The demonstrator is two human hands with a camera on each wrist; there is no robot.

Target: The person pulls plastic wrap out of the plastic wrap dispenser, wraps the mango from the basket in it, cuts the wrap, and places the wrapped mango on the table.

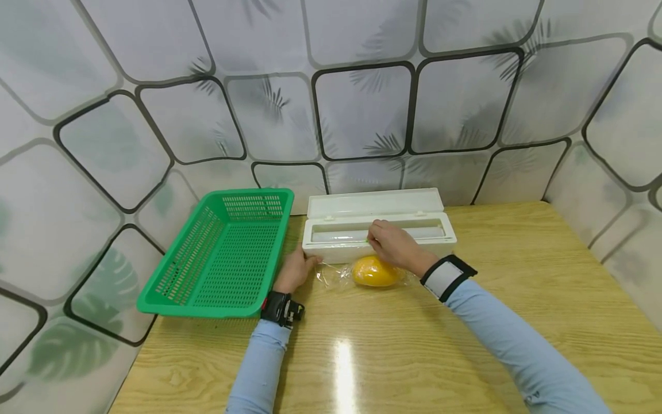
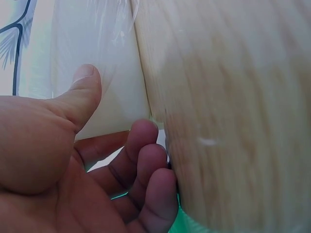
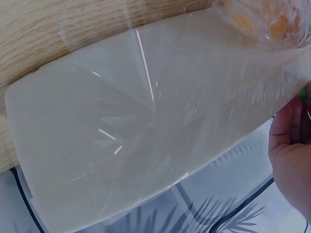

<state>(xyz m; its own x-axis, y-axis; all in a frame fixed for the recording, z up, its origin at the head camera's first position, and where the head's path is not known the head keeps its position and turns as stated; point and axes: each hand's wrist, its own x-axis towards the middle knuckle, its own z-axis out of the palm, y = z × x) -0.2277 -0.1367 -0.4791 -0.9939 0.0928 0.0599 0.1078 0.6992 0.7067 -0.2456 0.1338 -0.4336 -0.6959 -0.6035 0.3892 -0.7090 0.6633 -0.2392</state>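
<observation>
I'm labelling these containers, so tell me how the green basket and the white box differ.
The green basket has perforated walls; the white box has a solid front. The green basket is broad and lidless, while the white box is long and narrow, its lid open. Both rest on the wooden table.

Your box [image 1: 336, 253] looks smooth plastic, the film [image 1: 331, 276] glossy, the basket [image 1: 227, 267] plastic, the tabletop [image 1: 403, 345] shiny wood, your sleeves [image 1: 261, 365] matt cloth
</observation>
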